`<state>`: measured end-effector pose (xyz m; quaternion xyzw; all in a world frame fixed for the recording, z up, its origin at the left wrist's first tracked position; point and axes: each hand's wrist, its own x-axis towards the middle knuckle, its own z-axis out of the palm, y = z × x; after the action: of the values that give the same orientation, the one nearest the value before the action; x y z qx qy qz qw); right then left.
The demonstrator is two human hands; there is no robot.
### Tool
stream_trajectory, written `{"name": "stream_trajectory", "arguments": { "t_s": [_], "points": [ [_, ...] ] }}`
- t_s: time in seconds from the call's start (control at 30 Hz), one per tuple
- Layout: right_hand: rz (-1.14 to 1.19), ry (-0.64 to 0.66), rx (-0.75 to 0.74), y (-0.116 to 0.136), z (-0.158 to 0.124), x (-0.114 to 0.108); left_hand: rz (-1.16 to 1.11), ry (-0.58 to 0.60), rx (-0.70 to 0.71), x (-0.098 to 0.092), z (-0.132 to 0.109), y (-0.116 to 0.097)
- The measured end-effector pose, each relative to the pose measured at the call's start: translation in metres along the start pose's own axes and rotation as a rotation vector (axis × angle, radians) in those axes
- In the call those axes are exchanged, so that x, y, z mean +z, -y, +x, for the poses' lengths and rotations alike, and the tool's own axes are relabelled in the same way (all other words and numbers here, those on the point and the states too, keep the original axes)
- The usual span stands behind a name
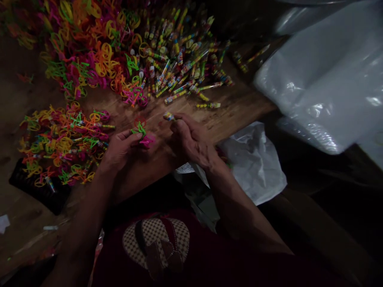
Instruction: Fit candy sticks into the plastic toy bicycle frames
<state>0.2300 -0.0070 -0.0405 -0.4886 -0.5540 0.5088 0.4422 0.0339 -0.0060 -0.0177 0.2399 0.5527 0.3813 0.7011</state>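
My left hand [121,149] is closed, pinching a bright green plastic toy [139,129] between thumb and fingers. A pink plastic piece [147,140] hangs just below it, and a red ring shows behind. To the right, my right hand [191,137] is closed around a slim tube [169,116] with a colourful wrapper; only its tip sticks out past the fingers. Both hands hover over the wooden table [134,179], a short gap between them. Left of my left hand lies a pile of looped plastic toys with tubes among them [66,143].
A large heap of looped plastic toys [98,52] covers the back left. Beside it are many slim tubes with coloured filling [182,67]. A black basket [44,195] sits under the near pile. Clear plastic bags [326,79] stand at right; a white bag [254,167] hangs by the table's edge.
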Motion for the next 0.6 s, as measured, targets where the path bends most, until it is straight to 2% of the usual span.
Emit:
{"name": "stream_trajectory", "arguments": {
  "t_s": [0.07, 0.13, 0.27, 0.47, 0.6],
  "points": [
    [-0.013, 0.099, -0.084, 0.001, 0.0, -0.001, 0.003, 0.026, -0.041, -0.001, -0.004, -0.003],
    [0.033, 0.149, -0.087, -0.001, -0.001, 0.001, -0.016, 0.038, -0.067, -0.001, -0.008, -0.006],
    [0.194, 0.171, 0.052, -0.008, -0.004, 0.006, -0.04, 0.085, -0.106, -0.001, -0.013, -0.009],
    [0.269, 0.182, -0.008, -0.012, -0.005, 0.006, -0.063, 0.102, -0.099, 0.002, -0.014, -0.009],
    [0.241, 0.122, -0.028, -0.01, -0.009, 0.01, -0.07, 0.137, -0.095, 0.002, -0.014, -0.007]
  ]
}}
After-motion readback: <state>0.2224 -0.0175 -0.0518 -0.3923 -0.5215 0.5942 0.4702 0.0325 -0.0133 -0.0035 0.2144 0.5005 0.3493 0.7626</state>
